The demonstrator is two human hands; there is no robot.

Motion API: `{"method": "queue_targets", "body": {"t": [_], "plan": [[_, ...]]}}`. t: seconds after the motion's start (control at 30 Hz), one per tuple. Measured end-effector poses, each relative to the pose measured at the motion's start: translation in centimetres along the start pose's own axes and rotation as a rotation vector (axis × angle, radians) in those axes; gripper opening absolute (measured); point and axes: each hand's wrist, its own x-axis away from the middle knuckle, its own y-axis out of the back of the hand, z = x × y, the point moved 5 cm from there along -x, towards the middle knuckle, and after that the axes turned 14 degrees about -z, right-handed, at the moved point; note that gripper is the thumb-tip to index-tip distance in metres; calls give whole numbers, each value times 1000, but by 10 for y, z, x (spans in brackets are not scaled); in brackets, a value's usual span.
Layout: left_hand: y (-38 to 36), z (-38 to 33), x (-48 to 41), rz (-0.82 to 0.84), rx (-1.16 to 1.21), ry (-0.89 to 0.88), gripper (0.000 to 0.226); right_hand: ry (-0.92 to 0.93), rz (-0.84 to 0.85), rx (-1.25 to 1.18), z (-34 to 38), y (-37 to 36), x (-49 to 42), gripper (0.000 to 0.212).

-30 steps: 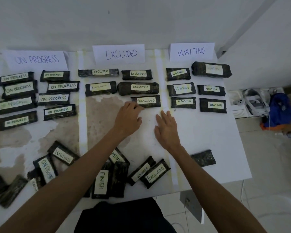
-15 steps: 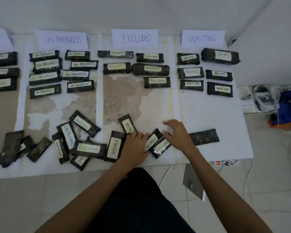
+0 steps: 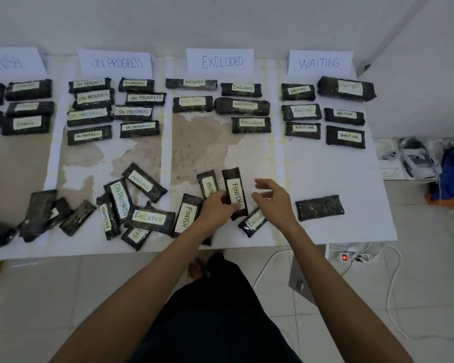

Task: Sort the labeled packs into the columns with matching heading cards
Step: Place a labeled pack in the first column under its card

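**A:** Left grip?
**B:** The left hand (image 3: 215, 209) pinches the near end of a dark rectangular wrapped pack with a white FINISH label (image 3: 236, 189), thumb and fingers curled round it. The pack points lengthwise away from the person, in the near part of the EXCLUDED column. Cannot tell if it is clear of the tabletop.

**A:** Right grip?
**B:** Wide and holding nothing. The right hand (image 3: 274, 201) hovers palm down, fingers loosely spread, over a tilted dark pack labelled EXCLUDED (image 3: 253, 222).

**A:** Arm pose?
**B:** Both forearms are bare. They reach forward and converge over the near edge.

**A:** Surface and room, near to far?
**B:**
- Pale tiled floor (image 3: 37, 297), with a white power strip (image 3: 351, 256) showing a lit red switch.
- White tabletop (image 3: 338, 174).
- Just left of the held pack, a second FINISH pack (image 3: 208, 183) and a third FINISH pack (image 3: 188, 216).
- Further left, an overlapping heap including a WAITING pack (image 3: 144, 182) and an ON PROGRESS pack (image 3: 120, 199).
- To the right, apart from the others, a dark pack showing no label (image 3: 319, 207).
- Beyond these, sorted rows of packs.
- At the far edge by the white wall, four white paper cards: the FINISH card (image 3: 11, 62), cut off at the left, then the ON PROGRESS card (image 3: 116, 62), the EXCLUDED card (image 3: 220, 61) and the WAITING card (image 3: 320, 63).
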Motion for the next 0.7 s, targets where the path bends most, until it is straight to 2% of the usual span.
{"method": "queue_targets", "body": {"t": [0.1, 0.27, 0.37, 0.43, 0.5, 0.57, 0.7], "plan": [[8, 0, 1, -9, 85, 39, 29, -135, 139, -153, 9, -16, 5, 25], [22, -2, -3, -41, 155, 81, 35, -142, 206, -195, 26, -37, 5, 27], [39, -1, -3, -127, 130, 65, 55, -132, 221, -166, 35, -47, -3, 25], [59, -1, -4, -263, -93, -132, 71, -125, 256, -154, 44, -55, -9, 25], [78, -3, -3, -400, -434, -401, 78, -121, 301, -154, 54, -64, -13, 25], [93, -1, -4, -484, -634, -544, 83, -90, 341, -120, 62, -75, -18, 24], [116, -1, -14, -425, -778, -729, 77, -28, 452, -48, 81, -102, -20, 23]]}}
